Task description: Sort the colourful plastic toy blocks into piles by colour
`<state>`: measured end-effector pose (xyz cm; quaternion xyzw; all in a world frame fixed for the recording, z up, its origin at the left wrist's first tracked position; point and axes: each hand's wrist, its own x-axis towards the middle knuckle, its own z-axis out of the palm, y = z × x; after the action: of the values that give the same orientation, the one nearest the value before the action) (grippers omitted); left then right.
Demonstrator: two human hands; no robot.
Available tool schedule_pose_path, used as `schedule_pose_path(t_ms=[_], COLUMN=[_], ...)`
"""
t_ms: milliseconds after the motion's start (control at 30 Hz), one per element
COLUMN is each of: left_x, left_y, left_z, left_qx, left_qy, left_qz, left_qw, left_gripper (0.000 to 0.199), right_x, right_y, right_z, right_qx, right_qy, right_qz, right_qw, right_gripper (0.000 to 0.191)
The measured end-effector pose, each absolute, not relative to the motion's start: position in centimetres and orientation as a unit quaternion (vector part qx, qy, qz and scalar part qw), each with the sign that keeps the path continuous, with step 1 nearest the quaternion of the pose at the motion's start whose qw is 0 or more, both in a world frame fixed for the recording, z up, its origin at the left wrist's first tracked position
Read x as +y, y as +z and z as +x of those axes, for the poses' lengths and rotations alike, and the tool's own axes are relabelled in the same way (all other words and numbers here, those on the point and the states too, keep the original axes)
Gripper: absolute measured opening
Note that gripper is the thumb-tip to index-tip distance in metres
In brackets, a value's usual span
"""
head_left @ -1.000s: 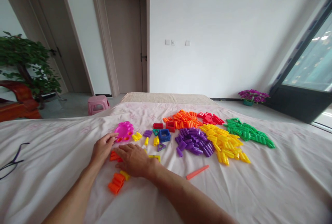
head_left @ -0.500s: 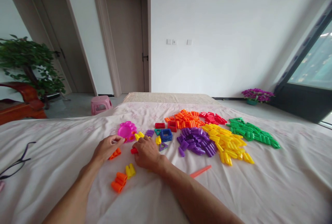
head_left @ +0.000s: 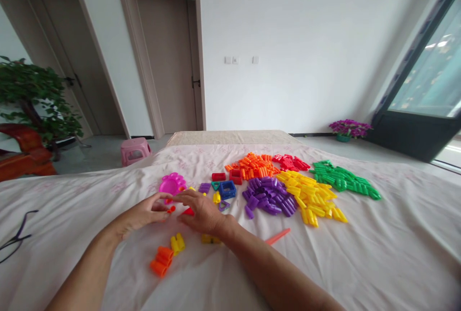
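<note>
My left hand [head_left: 149,211] has its thumb and fingers curved around small orange-red pieces [head_left: 171,209], just in front of a pink scalloped dish [head_left: 172,183]. Close beside it, fingertips nearly meeting, my right hand [head_left: 201,212] is bent over a red piece [head_left: 189,211] that shows under its fingers. Nearer to me lie a joined orange piece [head_left: 162,261] and a yellow one [head_left: 177,244]; another yellow piece [head_left: 211,239] is partly behind my right wrist. Beyond my right hand are a blue square block [head_left: 227,189], a purple triangle [head_left: 224,206] and a yellow piece [head_left: 216,197].
Piles of orange [head_left: 254,165], red [head_left: 291,162], purple [head_left: 270,196], yellow [head_left: 311,196] and green [head_left: 342,179] pieces spread over the cloth-covered table to the right. An orange stick [head_left: 279,236] lies near my right forearm. Glasses [head_left: 16,239] rest at the far left.
The view has shifted slightly. My left hand has moved nearer to my right hand, and the orange piece formerly beside it is no longer seen on the cloth there.
</note>
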<state>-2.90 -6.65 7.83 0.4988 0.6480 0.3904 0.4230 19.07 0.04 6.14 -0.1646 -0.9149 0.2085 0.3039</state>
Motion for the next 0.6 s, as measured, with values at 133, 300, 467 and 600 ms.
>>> schedule_pose_path(t_ms=[133,300,467,600], left_x=[-6.6,-5.6,-4.4,-3.8], left_y=[8.3,6.5,3.6,1.9], left_z=[-1.3,-1.8,-4.3,-5.3], left_qx=[0.576,0.543,0.589,0.595], left_qy=[0.396,0.477,0.601,0.649], left_qz=[0.45,0.384,0.336,0.308], left_qw=[0.555,0.575,0.423,0.359], left_gripper=[0.068,0.063,0.051,0.054], right_x=[0.5,2.8,7.5,10.8], right_y=[6.7,7.7,8.4,8.5], right_z=[19.5,21.5,26.2,30.3], right_qx=[-0.917,-0.893,-0.811,-0.715], right_qy=[0.251,0.242,0.138,0.086], right_qz=[-0.146,-0.264,-0.46,-0.564], right_qw=[0.274,0.271,0.333,0.405], right_gripper=[0.031,0.018,0.018,0.031])
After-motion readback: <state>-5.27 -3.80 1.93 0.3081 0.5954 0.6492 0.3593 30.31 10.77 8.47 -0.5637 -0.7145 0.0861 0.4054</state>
